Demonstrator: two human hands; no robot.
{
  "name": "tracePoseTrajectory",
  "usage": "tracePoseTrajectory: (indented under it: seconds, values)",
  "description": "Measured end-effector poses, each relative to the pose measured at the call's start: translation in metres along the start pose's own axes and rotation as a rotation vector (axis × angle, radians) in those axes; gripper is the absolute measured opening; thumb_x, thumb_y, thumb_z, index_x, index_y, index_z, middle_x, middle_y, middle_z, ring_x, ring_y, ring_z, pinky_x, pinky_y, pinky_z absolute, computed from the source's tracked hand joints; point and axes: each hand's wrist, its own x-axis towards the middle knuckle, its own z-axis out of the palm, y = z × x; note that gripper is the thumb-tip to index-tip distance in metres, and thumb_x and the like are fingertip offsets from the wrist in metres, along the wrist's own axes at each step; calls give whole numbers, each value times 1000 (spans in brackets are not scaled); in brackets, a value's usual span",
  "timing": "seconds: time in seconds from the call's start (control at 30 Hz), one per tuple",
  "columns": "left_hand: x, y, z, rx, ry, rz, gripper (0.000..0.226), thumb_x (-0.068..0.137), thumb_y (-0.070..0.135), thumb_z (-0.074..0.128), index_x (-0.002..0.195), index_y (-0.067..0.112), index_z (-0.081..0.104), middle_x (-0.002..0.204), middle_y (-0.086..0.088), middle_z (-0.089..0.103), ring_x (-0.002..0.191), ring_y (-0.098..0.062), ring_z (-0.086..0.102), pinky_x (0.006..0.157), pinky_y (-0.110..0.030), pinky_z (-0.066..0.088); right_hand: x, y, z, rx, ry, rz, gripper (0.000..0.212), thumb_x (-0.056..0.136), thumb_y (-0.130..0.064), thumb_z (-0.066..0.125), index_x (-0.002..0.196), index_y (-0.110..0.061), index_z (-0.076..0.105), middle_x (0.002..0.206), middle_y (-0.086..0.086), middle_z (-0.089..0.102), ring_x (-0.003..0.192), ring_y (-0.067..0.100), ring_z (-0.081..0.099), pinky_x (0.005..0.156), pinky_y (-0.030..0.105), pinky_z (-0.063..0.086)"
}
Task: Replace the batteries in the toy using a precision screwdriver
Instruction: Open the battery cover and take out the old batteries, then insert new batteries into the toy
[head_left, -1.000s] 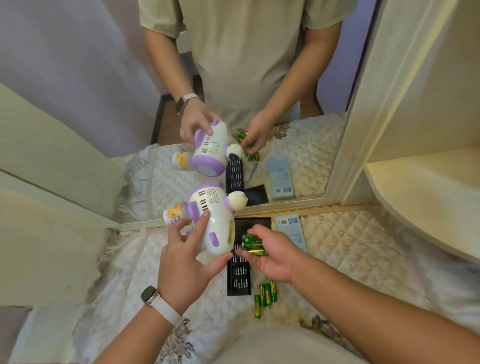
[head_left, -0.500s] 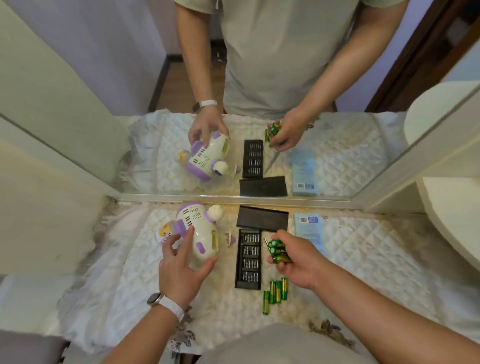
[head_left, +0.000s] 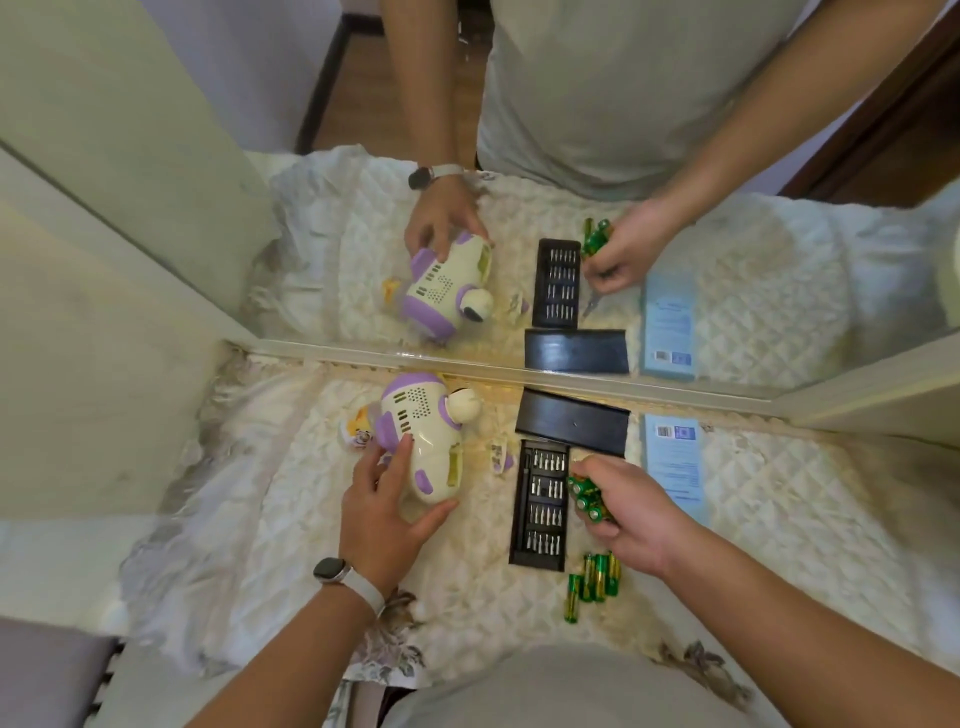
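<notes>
quilted cloth (head_left: 260, 493), left hand (head_left: 384, 512) spread open on toy (head_left: 423, 441), right hand (head_left: 631, 517) clenched round green batteries (head_left: 587, 496)

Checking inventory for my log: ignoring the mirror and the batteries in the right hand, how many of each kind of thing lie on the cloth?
toy: 1
bit tray: 1
black lid: 1
blue box: 1
small white piece: 1
loose batteries: 4
Total: 9
</notes>
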Motion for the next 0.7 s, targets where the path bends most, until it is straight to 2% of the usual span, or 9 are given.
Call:
tracePoseTrajectory:
  seconds: [0.17,0.27,0.37,0.43,0.5,0.57,0.63,0.7]
  values:
    - [-10,3,-4,10,-42,-31,84,74,60,62,144,22,37,124,-18,57,106,-31,61,85,-38,52,-3,2,10,-29,-6,-23,4,92,-14,55,89,-13,53,69,4,44,49,11,37,34,20,15]
    - [-22,12,-6,-12,-59,-88,80,78,56,59,147,23,35,127,-13,59,109,-26,59,87,-30,46,-12,3,11,-36,-12,-54,3,91,-15,57,90,-13,55,72,5,44,52,12,35,34,21,17]
    - [-34,12,-12,-28,-94,-133,77,82,56,55,150,28,31,130,-5,58,114,-21,55,93,-33,46,-27,4,6,-4,-42,-95,3,93,-14,56,94,-11,57,71,5,49,50,11,39,33,20,19]
    - [-37,10,-16,-21,-117,-132,71,85,52,55,149,28,35,131,-1,58,116,-20,55,97,-38,47,-36,7,-1,26,-46,-112,5,93,-13,56,95,-10,59,67,4,50,49,11,39,32,20,21]
    - [-42,14,-21,20,-109,-118,65,84,42,58,143,20,45,129,-5,59,116,-24,54,99,-37,43,-43,13,-10,49,-29,-124,5,93,-13,55,88,-13,56,62,2,49,49,11,38,32,20,19]
    - [-49,24,-24,71,-97,-52,56,81,38,56,132,15,57,124,-8,61,113,-27,55,98,-40,45,-49,20,-19,73,3,-134,12,93,-12,55,82,-14,51,59,1,46,48,11,37,33,20,18]
    - [-55,37,-22,138,-82,97,49,79,36,55,122,13,64,120,-10,61,110,-27,56,92,-45,50,-59,24,-28,87,35,-139,14,93,-11,55,80,-14,49,58,1,44,47,11,37,33,19,18]
    - [-57,53,-15,190,-61,238,43,79,32,57,116,12,67,117,-12,61,107,-28,56,89,-43,51,-66,28,-40,110,55,-149,13,93,-11,54,82,-15,48,61,2,42,47,10,35,34,19,18]
